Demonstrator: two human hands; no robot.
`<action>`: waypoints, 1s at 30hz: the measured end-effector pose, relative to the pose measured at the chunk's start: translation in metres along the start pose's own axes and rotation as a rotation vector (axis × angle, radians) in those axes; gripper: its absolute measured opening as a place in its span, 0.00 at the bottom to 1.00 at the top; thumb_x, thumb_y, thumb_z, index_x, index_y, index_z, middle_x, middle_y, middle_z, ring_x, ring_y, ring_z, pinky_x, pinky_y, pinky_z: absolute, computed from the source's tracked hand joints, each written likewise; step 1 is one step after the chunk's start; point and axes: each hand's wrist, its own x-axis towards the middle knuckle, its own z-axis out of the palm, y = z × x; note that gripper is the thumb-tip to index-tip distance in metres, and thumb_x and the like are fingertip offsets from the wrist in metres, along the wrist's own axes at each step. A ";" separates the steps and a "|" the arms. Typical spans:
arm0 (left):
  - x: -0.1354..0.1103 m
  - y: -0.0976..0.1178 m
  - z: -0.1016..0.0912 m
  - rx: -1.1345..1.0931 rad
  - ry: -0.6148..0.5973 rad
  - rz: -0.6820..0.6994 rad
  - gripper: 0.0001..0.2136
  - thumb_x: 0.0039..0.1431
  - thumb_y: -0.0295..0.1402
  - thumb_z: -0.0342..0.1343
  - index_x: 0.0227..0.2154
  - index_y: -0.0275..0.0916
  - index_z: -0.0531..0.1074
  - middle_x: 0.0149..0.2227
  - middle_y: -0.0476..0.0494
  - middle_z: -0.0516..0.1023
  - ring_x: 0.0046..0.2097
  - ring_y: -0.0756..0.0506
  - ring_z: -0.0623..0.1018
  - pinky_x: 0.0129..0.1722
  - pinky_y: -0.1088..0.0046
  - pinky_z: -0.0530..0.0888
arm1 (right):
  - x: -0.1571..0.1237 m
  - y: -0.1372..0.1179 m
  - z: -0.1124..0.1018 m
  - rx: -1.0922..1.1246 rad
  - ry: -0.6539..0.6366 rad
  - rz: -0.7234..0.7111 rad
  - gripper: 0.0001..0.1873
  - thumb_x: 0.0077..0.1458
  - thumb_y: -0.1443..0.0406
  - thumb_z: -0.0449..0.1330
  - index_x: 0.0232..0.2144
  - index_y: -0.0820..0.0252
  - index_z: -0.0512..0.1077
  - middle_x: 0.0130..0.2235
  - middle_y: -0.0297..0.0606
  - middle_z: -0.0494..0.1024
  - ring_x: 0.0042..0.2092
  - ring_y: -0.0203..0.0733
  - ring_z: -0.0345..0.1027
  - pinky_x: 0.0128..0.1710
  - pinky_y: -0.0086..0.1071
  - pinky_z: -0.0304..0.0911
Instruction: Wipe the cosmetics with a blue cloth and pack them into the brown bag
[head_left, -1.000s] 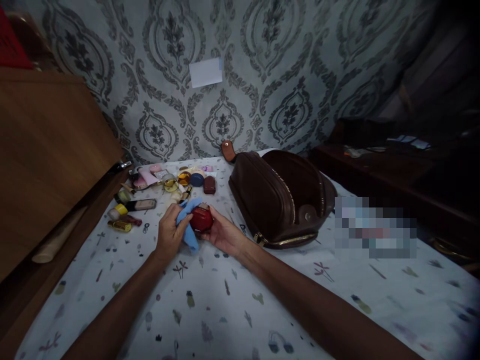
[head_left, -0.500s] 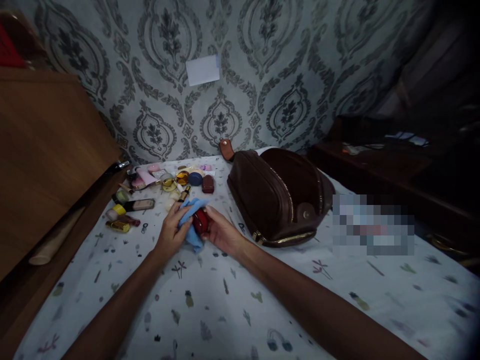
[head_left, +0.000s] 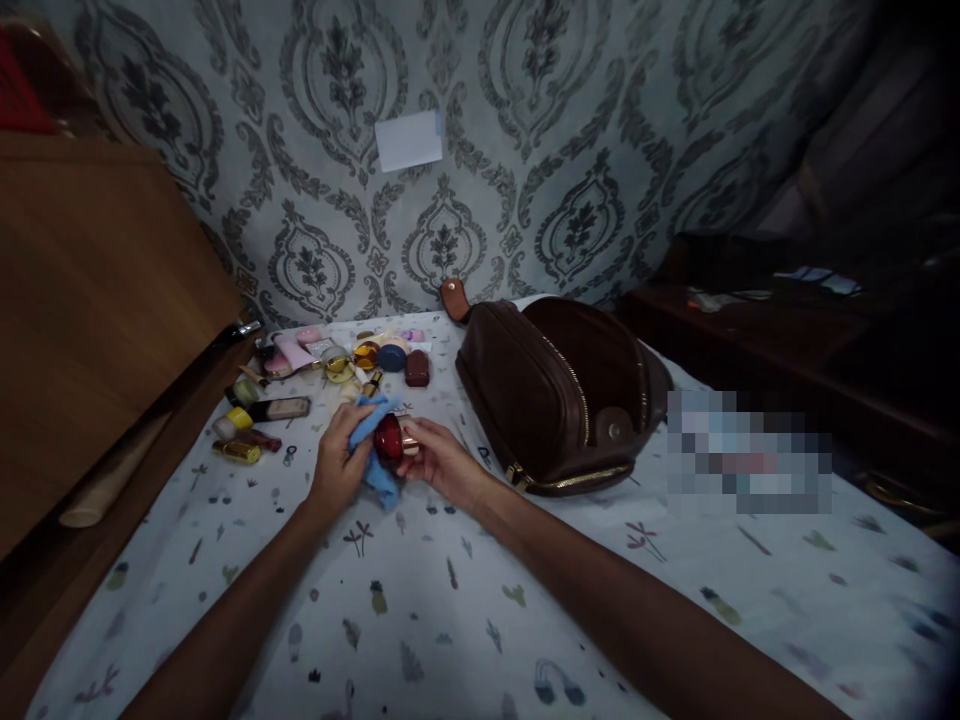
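Note:
My left hand (head_left: 339, 455) is closed on a light blue cloth (head_left: 384, 488), which hangs in folds below the fingers. The cloth lies against one side of a small round red bottle (head_left: 389, 440), perhaps perfume. By its shiny, copper-coloured neck or cap, my right hand (head_left: 439, 460) grips the bottle, fingertips pinched around it. Both hands are above the patterned white sheet. Just beyond them lie several cosmetics, among them a dark red case (head_left: 417, 368), a round navy item (head_left: 391, 358) and an amber one (head_left: 366, 354).
A brown leather bag (head_left: 525, 400) stands unzipped to the right. On the left are a foundation bottle (head_left: 281, 408) and a gold tube (head_left: 237, 452), near a wooden cabinet (head_left: 97, 320). Patterned wallpaper bearing a white card (head_left: 409, 142) rises behind. A blurred patch (head_left: 750, 455) hides something at right.
The red bottle has turned so its copper-coloured end shows in my right hand. The cloth and my left hand have shifted slightly left, uncovering more of the bottle.

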 end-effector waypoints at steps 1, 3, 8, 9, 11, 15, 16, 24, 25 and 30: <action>-0.001 0.000 0.000 -0.001 -0.033 0.052 0.16 0.59 0.27 0.49 0.47 0.41 0.74 0.44 0.43 0.74 0.47 0.43 0.73 0.49 0.64 0.70 | 0.001 0.000 0.000 -0.014 0.016 -0.003 0.22 0.47 0.52 0.70 0.36 0.61 0.69 0.28 0.34 0.80 0.21 0.33 0.72 0.19 0.22 0.65; -0.001 0.000 0.000 -0.002 -0.087 0.114 0.19 0.56 0.24 0.47 0.48 0.42 0.74 0.49 0.42 0.74 0.50 0.42 0.73 0.52 0.61 0.70 | 0.001 0.001 0.000 -0.043 0.033 -0.004 0.23 0.47 0.50 0.69 0.34 0.61 0.69 0.26 0.34 0.79 0.19 0.32 0.70 0.16 0.21 0.62; 0.002 0.003 -0.004 -0.050 -0.071 0.055 0.15 0.57 0.26 0.50 0.44 0.41 0.76 0.43 0.44 0.76 0.46 0.43 0.75 0.49 0.63 0.71 | 0.000 0.001 0.002 -0.055 0.015 -0.019 0.24 0.49 0.48 0.67 0.37 0.58 0.68 0.25 0.31 0.78 0.19 0.32 0.69 0.14 0.21 0.60; 0.002 0.004 -0.004 -0.056 -0.057 0.029 0.13 0.57 0.27 0.50 0.42 0.40 0.75 0.41 0.45 0.76 0.44 0.43 0.75 0.47 0.64 0.71 | 0.000 0.001 0.002 -0.042 0.003 -0.022 0.24 0.48 0.48 0.68 0.39 0.57 0.68 0.26 0.30 0.79 0.19 0.32 0.70 0.15 0.21 0.61; 0.003 0.006 -0.004 -0.056 -0.034 -0.033 0.09 0.58 0.29 0.51 0.39 0.40 0.74 0.36 0.47 0.74 0.40 0.44 0.75 0.43 0.67 0.71 | -0.002 -0.001 0.002 -0.018 -0.033 -0.012 0.26 0.46 0.50 0.70 0.41 0.56 0.67 0.27 0.30 0.79 0.21 0.33 0.72 0.18 0.22 0.64; 0.003 0.006 -0.003 -0.029 0.037 -0.141 0.05 0.59 0.30 0.51 0.33 0.40 0.72 0.31 0.50 0.72 0.35 0.46 0.73 0.38 0.70 0.69 | -0.003 -0.003 0.002 -0.027 -0.127 0.030 0.25 0.46 0.55 0.71 0.42 0.59 0.68 0.30 0.34 0.81 0.26 0.35 0.76 0.26 0.24 0.71; 0.003 0.006 -0.003 -0.023 0.052 -0.142 0.05 0.59 0.29 0.51 0.33 0.40 0.72 0.31 0.50 0.72 0.35 0.46 0.73 0.38 0.70 0.68 | -0.004 -0.003 0.002 -0.034 -0.136 0.033 0.25 0.47 0.56 0.71 0.43 0.59 0.68 0.31 0.35 0.81 0.27 0.35 0.76 0.27 0.25 0.71; 0.002 0.013 -0.006 -0.019 -0.155 0.081 0.15 0.65 0.36 0.49 0.51 0.41 0.72 0.49 0.40 0.73 0.52 0.40 0.71 0.53 0.60 0.68 | -0.003 0.000 0.001 -0.105 -0.030 0.034 0.24 0.53 0.46 0.63 0.37 0.59 0.67 0.23 0.30 0.76 0.20 0.35 0.70 0.20 0.26 0.66; 0.002 0.014 -0.006 -0.009 -0.190 0.087 0.16 0.64 0.37 0.51 0.53 0.41 0.71 0.50 0.39 0.72 0.53 0.39 0.71 0.54 0.59 0.68 | -0.002 0.000 0.001 -0.111 -0.019 0.037 0.25 0.53 0.44 0.62 0.36 0.59 0.68 0.22 0.31 0.76 0.20 0.34 0.69 0.18 0.25 0.64; 0.004 0.008 -0.005 -0.006 -0.195 0.028 0.17 0.62 0.39 0.55 0.53 0.42 0.69 0.49 0.40 0.72 0.52 0.39 0.71 0.54 0.60 0.68 | -0.001 -0.004 0.001 -0.121 -0.036 0.085 0.29 0.52 0.39 0.58 0.33 0.60 0.69 0.21 0.31 0.75 0.16 0.33 0.67 0.13 0.23 0.54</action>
